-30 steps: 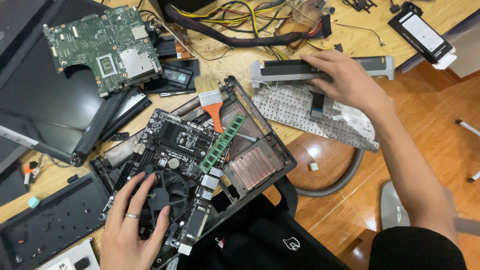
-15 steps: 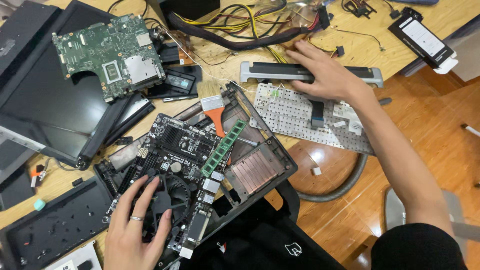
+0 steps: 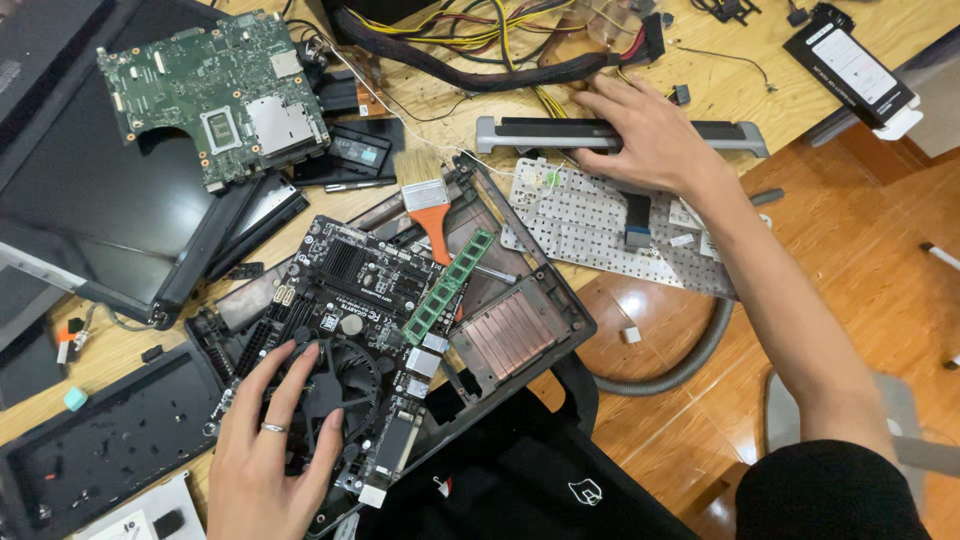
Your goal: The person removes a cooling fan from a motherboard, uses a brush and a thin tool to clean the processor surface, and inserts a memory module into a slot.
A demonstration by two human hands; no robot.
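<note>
Clearly the black motherboard (image 3: 370, 300) is the anchor of this moment, so everything is best placed from it. The left hand (image 3: 275, 450) lies flat on its near-left corner, fingers spread over the round black cooling fan (image 3: 335, 385); it is open and pressing, not gripping anything. The right hand (image 3: 645, 135) is well off beyond the board's far-right side, fingers laid loosely over a long grey plastic strip (image 3: 620, 133) near the table edge, palm down and mostly open; whether the thumb is hooked beneath the strip cannot be told. A judgement on doing this well: keep the left palm's weight on the fan housing and not on the small parts around it, because the board sits tilted in a dark laptop shell (image 3: 545, 290) and could rock. The green memory stick (image 3: 450, 285) stands in its slot at the board's right edge, just beside a copper-coloured heat plate (image 3: 510, 335), and a sliding wrist could knock it. The strip should be lifted level from its middle, since the white keyboard backing (image 3: 600, 225) with its ribbon lies just on the board's side of it and the bundle of coloured cables (image 3: 490, 50) runs just beyond it; either could snag an end. An orange-handled brush (image 3: 430, 205) rests at the board's far edge, and a green circuit board (image 3: 215, 90) lies on a black panel far to the left.
</note>
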